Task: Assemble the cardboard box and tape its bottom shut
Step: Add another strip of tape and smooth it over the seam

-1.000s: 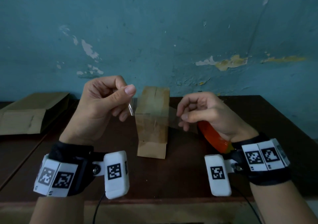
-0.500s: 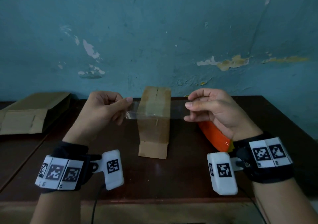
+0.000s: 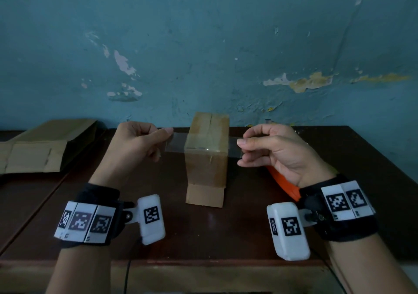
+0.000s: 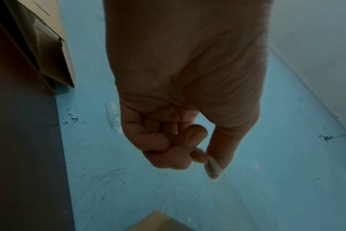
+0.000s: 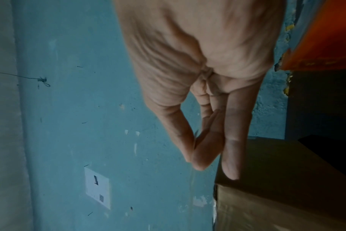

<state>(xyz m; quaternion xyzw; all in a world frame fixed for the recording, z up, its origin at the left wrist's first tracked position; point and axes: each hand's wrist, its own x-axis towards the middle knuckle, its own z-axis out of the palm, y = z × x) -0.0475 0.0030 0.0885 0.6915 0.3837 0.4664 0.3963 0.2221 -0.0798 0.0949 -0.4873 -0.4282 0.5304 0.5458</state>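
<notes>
A small brown cardboard box (image 3: pixel 207 164) stands upright on the dark table (image 3: pixel 203 232), its closed flaps facing up with a seam down the middle. A strip of clear tape (image 3: pixel 176 143) stretches level across the box's near top edge. My left hand (image 3: pixel 144 142) pinches the strip's left end between thumb and forefinger, the tape end (image 4: pixel 212 169) showing at the thumb tip. My right hand (image 3: pixel 269 149) pinches the right end, thumb against the fingertips (image 5: pixel 199 161). The box (image 5: pixel 282 187) lies just beside that hand.
An orange tape dispenser (image 3: pixel 282 180) lies on the table under my right wrist. Flattened cardboard boxes (image 3: pixel 43 149) are stacked at the far left. A peeling blue wall (image 3: pixel 203 56) rises directly behind the table. A cable hangs over the near table edge.
Both hands spread apart and pulled the tape strip taut, then lowered it onto the top front edge of the box. The box has not moved.
</notes>
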